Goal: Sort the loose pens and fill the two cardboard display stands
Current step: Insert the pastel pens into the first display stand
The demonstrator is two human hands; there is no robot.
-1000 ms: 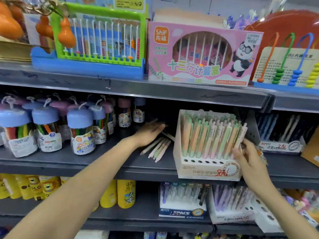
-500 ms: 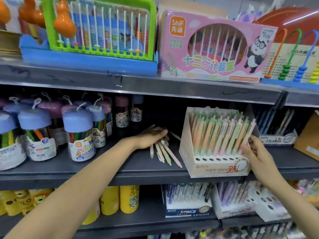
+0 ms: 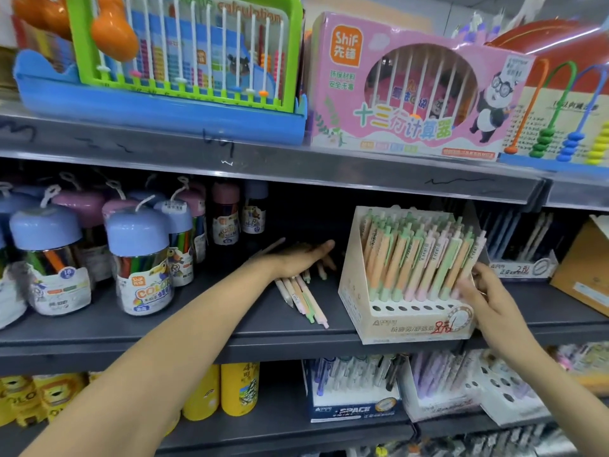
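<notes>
While her left hand (image 3: 301, 257) lies flat on the loose pens (image 3: 303, 300), gathering them, her right hand (image 3: 484, 291), fingers curled, steadies the display stand (image 3: 408, 324) awaiting filling.

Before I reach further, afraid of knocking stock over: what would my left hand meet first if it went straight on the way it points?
Probably the cardboard display stand: the left hand points right toward its side wall, though depth is unclear.
</notes>
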